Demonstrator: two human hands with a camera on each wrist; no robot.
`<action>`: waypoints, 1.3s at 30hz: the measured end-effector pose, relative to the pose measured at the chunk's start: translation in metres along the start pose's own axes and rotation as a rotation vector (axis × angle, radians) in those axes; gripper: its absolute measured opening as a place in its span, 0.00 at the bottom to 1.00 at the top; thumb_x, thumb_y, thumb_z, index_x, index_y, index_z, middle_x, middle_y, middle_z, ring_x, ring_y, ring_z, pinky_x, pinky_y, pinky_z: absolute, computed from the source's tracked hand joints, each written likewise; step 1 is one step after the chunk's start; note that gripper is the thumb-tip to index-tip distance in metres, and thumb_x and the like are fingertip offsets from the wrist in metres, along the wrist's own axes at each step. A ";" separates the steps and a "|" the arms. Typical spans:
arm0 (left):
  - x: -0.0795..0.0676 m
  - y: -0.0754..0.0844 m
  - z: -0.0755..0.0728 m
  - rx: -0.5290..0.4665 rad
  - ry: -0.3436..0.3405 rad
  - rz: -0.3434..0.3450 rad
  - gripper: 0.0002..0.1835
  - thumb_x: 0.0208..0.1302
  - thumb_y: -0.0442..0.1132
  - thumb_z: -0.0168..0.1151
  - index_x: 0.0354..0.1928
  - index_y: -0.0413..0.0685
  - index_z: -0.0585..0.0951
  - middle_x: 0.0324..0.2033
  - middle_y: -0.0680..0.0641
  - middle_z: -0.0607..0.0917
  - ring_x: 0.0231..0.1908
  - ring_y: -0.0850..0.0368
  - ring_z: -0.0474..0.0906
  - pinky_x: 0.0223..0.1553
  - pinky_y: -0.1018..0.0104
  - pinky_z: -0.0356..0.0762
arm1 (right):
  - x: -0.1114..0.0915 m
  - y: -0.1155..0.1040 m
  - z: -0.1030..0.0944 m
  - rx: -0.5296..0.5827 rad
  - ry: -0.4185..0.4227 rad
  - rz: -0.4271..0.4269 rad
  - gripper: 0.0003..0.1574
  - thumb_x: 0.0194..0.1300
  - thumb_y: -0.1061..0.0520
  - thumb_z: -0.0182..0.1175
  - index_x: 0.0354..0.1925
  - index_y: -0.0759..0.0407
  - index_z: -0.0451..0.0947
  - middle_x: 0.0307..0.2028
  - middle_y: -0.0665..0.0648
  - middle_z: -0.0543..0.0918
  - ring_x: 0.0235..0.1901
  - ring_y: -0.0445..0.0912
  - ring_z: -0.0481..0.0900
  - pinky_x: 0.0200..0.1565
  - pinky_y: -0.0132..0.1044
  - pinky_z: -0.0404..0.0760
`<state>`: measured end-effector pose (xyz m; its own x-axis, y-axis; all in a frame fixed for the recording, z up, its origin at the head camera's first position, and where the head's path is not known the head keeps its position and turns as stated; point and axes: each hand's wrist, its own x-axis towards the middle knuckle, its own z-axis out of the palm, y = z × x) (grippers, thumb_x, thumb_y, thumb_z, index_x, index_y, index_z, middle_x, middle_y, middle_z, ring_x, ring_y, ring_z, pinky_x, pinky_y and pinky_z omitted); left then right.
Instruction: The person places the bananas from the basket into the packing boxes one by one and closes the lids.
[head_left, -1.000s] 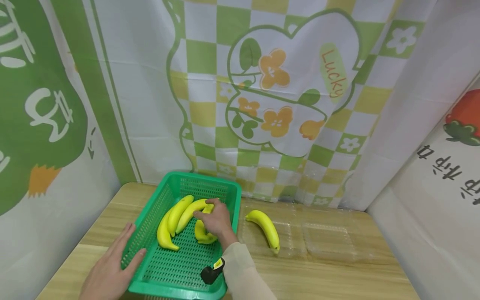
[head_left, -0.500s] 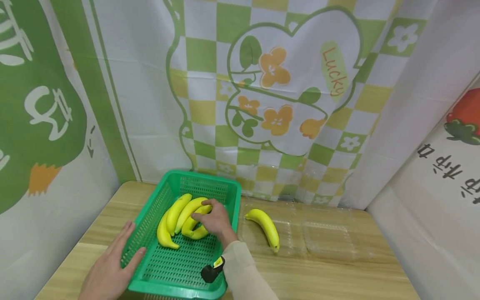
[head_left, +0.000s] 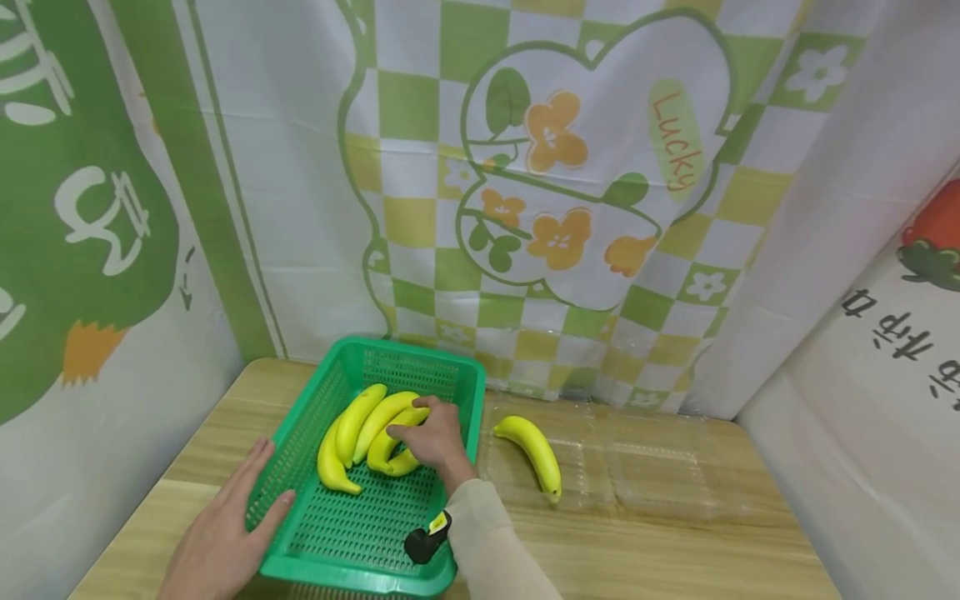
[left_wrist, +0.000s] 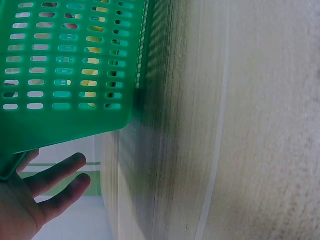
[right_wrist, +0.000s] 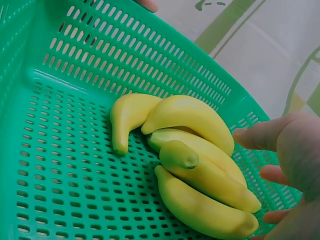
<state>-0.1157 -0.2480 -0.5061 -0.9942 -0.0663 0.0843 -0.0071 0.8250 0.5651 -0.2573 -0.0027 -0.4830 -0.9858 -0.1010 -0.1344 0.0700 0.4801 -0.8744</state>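
Observation:
Several yellow bananas [head_left: 360,421] lie side by side in a green plastic basket [head_left: 352,575]. My right hand [head_left: 435,433] reaches over the basket's right side, thumb and fingers at the far ends of the two rightmost bananas [head_left: 405,461]. In the right wrist view, the fingers [right_wrist: 260,135] are spread beside the banana ends [right_wrist: 245,222], with nothing gripped between them. My left hand [head_left: 228,525] lies along the basket's left rim, fingers straight and thumb over the edge. The left wrist view shows its extended fingers [left_wrist: 55,175] below the basket wall [left_wrist: 65,125].
One more banana [head_left: 531,454] lies right of the basket on a clear plastic tray [head_left: 581,475]. A second clear tray section [head_left: 660,479] adjoins it on the wooden table [head_left: 637,558]. A printed curtain [head_left: 420,217] hangs behind. A black wrist device [head_left: 427,542] sits by the right sleeve.
The right hand has shifted the two rightmost bananas left, against the others, and they now lie beside them. The left hand stays at the rim.

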 end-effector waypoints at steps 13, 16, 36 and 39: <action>-0.002 0.001 -0.004 0.009 0.009 0.000 0.43 0.82 0.61 0.49 0.87 0.54 0.45 0.85 0.37 0.51 0.73 0.16 0.61 0.60 0.15 0.66 | 0.004 -0.015 0.004 0.029 0.123 0.167 0.54 0.65 0.51 0.73 0.80 0.60 0.58 0.71 0.73 0.72 0.70 0.65 0.74 0.68 0.59 0.79; -0.002 0.000 -0.005 0.003 0.018 0.005 0.43 0.82 0.61 0.50 0.87 0.54 0.46 0.85 0.37 0.51 0.73 0.16 0.61 0.61 0.15 0.65 | 0.005 -0.017 0.007 0.036 0.128 0.195 0.55 0.65 0.52 0.73 0.80 0.60 0.57 0.72 0.73 0.71 0.71 0.65 0.73 0.69 0.59 0.79; -0.004 0.006 -0.003 -0.017 0.046 0.017 0.43 0.82 0.60 0.52 0.87 0.56 0.47 0.86 0.41 0.51 0.74 0.19 0.62 0.62 0.15 0.66 | 0.012 -0.005 0.016 -0.183 -0.002 0.118 0.46 0.64 0.60 0.72 0.76 0.62 0.69 0.66 0.65 0.82 0.64 0.59 0.81 0.65 0.51 0.84; -0.004 0.005 -0.002 -0.015 0.043 0.015 0.43 0.82 0.60 0.52 0.87 0.56 0.47 0.86 0.41 0.51 0.74 0.19 0.62 0.62 0.15 0.65 | 0.013 -0.003 0.016 -0.228 -0.013 0.106 0.43 0.64 0.60 0.72 0.75 0.60 0.71 0.57 0.62 0.85 0.52 0.53 0.83 0.54 0.45 0.87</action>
<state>-0.1115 -0.2448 -0.5019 -0.9887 -0.0784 0.1277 0.0095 0.8174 0.5760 -0.2673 -0.0196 -0.4897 -0.9725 -0.0503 -0.2275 0.1353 0.6729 -0.7272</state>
